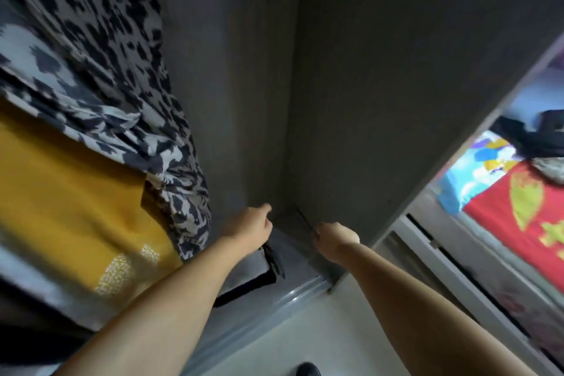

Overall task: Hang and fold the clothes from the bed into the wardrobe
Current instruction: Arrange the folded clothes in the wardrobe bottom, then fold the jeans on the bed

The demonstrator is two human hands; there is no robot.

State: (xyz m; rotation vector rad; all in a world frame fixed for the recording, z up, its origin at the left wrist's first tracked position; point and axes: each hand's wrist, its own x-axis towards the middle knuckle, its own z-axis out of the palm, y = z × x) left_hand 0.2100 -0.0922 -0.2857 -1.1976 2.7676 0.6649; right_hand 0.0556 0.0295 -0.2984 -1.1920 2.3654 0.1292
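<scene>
Both my arms reach down into the bottom of the open wardrobe (351, 101). My left hand (250, 229) is curled round the dark edge of a grey, black-trimmed piece of clothing (244, 279) lying low at the wardrobe floor. My right hand (335, 236) pinches a thin dark edge (305, 221) that seems to belong to the same piece. To the left hang a black-and-white patterned garment (100, 70) and a mustard-yellow garment (67, 192). A dark pile of clothes (540, 134) lies on the bed (518, 207) at the right.
The wardrobe's grey side wall and door frame (433, 168) separate it from the bed, which has a red patterned sheet and a blue patterned pillow (476, 171). The sliding-door track (290, 296) runs along the pale floor (335, 339). A dark shoe tip (308, 369) shows below.
</scene>
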